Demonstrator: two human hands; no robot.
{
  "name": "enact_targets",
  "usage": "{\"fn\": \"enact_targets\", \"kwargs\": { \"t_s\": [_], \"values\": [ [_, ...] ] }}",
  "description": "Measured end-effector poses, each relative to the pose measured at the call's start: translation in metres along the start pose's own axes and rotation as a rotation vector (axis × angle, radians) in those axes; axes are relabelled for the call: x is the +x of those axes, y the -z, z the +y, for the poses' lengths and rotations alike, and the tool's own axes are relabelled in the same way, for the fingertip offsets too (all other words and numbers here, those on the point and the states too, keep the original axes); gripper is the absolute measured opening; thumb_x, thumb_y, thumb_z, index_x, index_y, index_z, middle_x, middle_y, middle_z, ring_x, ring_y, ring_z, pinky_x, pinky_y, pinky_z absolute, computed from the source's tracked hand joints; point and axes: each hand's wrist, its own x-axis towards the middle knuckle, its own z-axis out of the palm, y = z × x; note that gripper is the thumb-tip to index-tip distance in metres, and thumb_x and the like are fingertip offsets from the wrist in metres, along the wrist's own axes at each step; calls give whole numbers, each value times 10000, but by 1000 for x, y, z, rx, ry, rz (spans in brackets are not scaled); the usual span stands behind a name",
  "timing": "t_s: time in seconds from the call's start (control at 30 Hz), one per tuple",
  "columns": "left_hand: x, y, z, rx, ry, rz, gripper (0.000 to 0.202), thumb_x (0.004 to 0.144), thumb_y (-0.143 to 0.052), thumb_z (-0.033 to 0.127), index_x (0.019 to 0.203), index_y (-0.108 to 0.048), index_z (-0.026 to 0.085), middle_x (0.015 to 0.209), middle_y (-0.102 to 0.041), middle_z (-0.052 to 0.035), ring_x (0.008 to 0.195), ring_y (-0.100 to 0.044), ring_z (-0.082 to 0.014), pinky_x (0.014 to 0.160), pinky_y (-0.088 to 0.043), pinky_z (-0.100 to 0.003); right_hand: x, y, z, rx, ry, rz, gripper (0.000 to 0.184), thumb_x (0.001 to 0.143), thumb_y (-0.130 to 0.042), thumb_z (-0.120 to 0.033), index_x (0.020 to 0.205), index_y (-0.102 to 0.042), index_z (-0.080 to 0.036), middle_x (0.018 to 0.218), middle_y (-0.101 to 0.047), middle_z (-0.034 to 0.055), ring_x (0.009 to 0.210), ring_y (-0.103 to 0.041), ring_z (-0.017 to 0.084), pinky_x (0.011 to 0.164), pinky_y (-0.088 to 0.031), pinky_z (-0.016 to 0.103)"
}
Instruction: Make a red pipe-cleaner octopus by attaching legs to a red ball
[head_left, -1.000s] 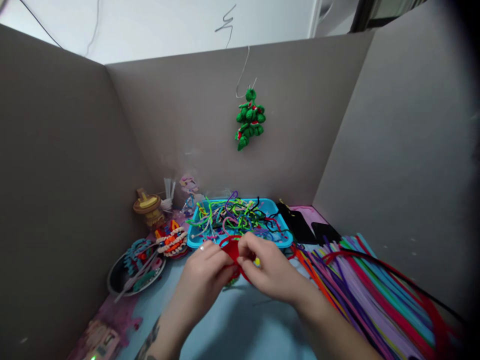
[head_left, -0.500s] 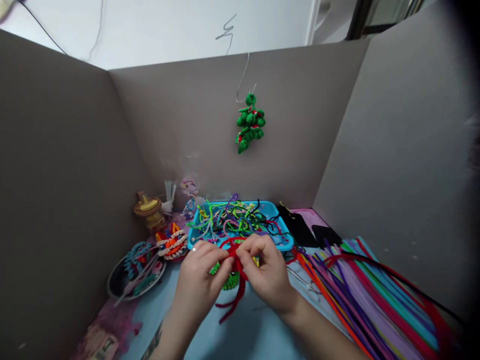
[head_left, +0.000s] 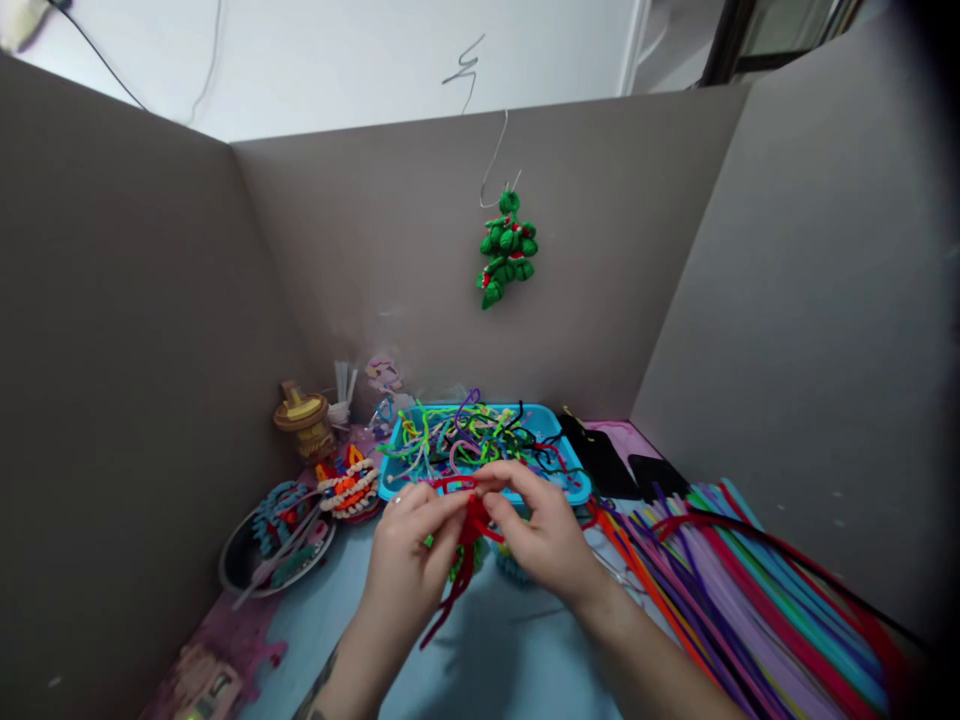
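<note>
Both hands meet in the middle of the view over the blue table surface. My left hand [head_left: 412, 550] pinches a red pipe cleaner [head_left: 454, 595] between thumb and forefinger. My right hand [head_left: 541, 530] also closes thumb and fingers on it from the other side. Part of the red piece bends into a loop above the fingertips, and its loose ends hang below, down to the left. The fingers hide how it is twisted. Behind the hands, bits of a green thing and a teal ridged thing [head_left: 514, 568] show, partly covered.
A blue tray [head_left: 581, 490] full of tangled pipe cleaner pieces stands behind the hands. Long coloured pipe cleaners [head_left: 757, 590] lie right, scissors [head_left: 619, 570] beside them. Left are a metal bowl [head_left: 225, 565] and a brown-yellow jar [head_left: 307, 425]. A green ornament [head_left: 508, 245] hangs against the grey back panel [head_left: 360, 240].
The fingers have shifted on the red pipe cleaner; my right forefinger now reaches further over it. Its hanging ends have swung left. The whole view has moved slightly.
</note>
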Motion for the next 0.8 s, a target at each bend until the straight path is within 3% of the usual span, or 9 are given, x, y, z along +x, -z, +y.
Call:
{"fn": "enact_targets", "kwargs": {
  "t_s": [0.17, 0.33, 0.5, 0.6, 0.7, 0.8],
  "values": [
    [0, -3, -1, -20, 52, -46, 161, 861, -533, 183, 839, -693, 182, 675, -592, -26, 656, -561, -146, 582, -432, -232, 3, 1, 0, -52, 109, -43, 133, 835, -563, -136, 882, -654, -220, 849, -632, 40, 823, -592, 170, 736, -476, 299],
    [1, -5, 0, -52, 123, -78, 149, 852, -540, 196, 814, -685, 193, 719, -658, -27, 673, -600, -147, 612, -467, -235, 1, -1, 3, -200, 225, -26, 163, 835, -500, -84, 807, -596, -212, 811, -604, 41, 814, -547, 187, 753, -429, 346],
    [4, -2, 0, -52, 129, -70, 156, 836, -540, 191, 743, -664, 180, 690, -659, -27, 647, -601, -145, 599, -462, -233, 1, 1, 1, -99, 198, 16, 161, 849, -451, -97, 750, -506, -211, 769, -537, 33, 781, -516, 185, 706, -425, 329],
    [6, 2, 1, -50, 164, -69, 180, 829, -534, 192, 690, -647, 175, 639, -634, -15, 606, -580, -137, 564, -436, -225, -1, 1, 0, -59, 219, 57, 155, 863, -451, -99, 786, -517, -216, 780, -526, 32, 775, -511, 181, 708, -428, 330],
    [8, 4, 3, -74, 215, -78, 198, 830, -529, 192, 661, -629, 172, 626, -620, -8, 604, -573, -136, 563, -426, -224, -2, 2, 0, -30, 285, 9, 147, 851, -495, -97, 798, -548, -223, 799, -537, 28, 796, -516, 179, 737, -426, 331],
    [8, 6, 2, -101, 202, -75, 179, 836, -531, 188, 689, -632, 167, 651, -618, -14, 630, -573, -137, 589, -429, -228, 0, 2, 2, 13, 201, 54, 129, 865, -500, -131, 780, -542, -218, 813, -520, 25, 798, -515, 172, 723, -418, 309]
  ]
}}
